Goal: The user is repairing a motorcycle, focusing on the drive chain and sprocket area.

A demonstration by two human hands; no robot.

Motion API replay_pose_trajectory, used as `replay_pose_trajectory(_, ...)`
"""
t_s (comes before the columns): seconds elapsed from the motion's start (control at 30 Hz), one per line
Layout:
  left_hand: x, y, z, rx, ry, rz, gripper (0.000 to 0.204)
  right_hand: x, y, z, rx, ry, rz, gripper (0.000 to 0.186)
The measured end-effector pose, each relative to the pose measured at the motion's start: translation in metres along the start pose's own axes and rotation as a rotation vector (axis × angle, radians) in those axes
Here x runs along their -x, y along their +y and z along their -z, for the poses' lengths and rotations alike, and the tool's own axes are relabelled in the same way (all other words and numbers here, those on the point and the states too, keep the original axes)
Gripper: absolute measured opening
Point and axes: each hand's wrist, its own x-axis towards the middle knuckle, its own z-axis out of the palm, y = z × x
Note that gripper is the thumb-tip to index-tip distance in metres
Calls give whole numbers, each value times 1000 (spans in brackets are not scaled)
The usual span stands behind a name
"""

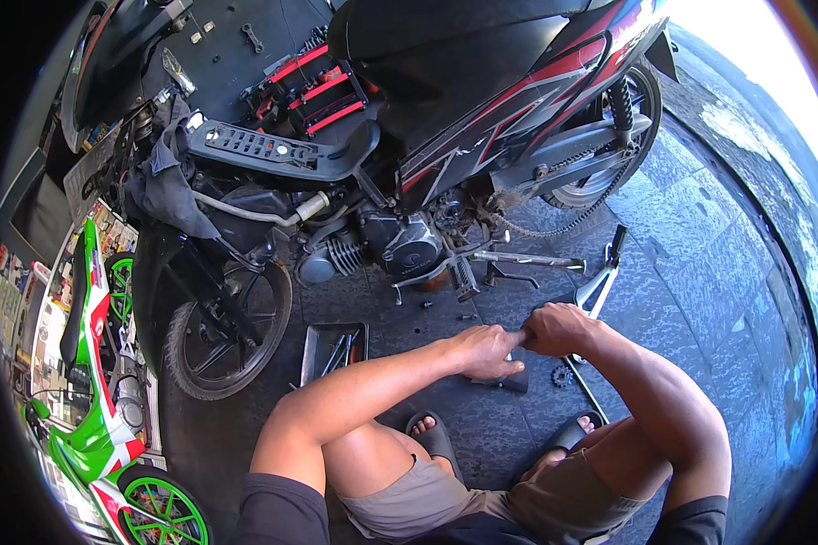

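My left hand [493, 352] and my right hand [559, 329] meet in front of my knees, above the floor. Fingers of both are curled closed around something small and dark between them; its kind is hidden. Just below my left hand shows a dark, block-like object [513, 381], partly covered by the fingers. A small toothed sprocket [562, 374] lies on the floor beneath my right hand, beside a thin metal rod [593, 397]. Beyond the hands stands a black and red motorcycle [482, 82], its engine [407, 245] exposed and its drive chain [554, 232] hanging slack.
A metal tray [311, 350] with several hand tools sits left of my arms. A silver metal part with a black end [600, 283] lies right of the engine. Behind the motorcycle is a red tool rack [323, 91]. A green, white and red motorbike [95, 400] stands at the far left.
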Motion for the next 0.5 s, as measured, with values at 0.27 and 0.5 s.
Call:
replay_pose_trajectory(0.27, -1, -1, -1, 3, -14, 9, 55, 0, 1, -1, -14, -5, -15, 37)
replay_pose_trajectory(0.5, -3, -3, -3, 3, -17, 0, 54, -1, 2, -2, -39, 2, -15, 32)
